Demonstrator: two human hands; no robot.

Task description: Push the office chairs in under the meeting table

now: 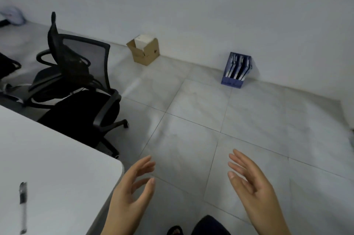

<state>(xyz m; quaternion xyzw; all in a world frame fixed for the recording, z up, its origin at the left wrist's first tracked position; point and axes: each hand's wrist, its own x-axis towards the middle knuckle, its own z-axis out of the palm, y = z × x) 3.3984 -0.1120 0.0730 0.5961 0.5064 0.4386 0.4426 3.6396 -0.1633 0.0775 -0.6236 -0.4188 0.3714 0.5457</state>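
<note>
A black mesh-backed office chair (86, 89) stands at the long edge of the white meeting table (57, 158), its seat partly under the tabletop. A second black chair (51, 73) sits just behind it, turned sideways. Part of a third black chair (7, 66) shows at the far left edge. My left hand (132, 190) hovers open beside the table's rounded corner, fingers spread, holding nothing. My right hand (251, 183) is open too, palm facing left, over the bare floor. Neither hand touches a chair.
A pen (23, 206) lies on the table near its front-left part. An open cardboard box (143, 50) and a blue file rack (237, 70) stand on the grey tiled floor against the white wall. My foot (174, 231) shows at the bottom.
</note>
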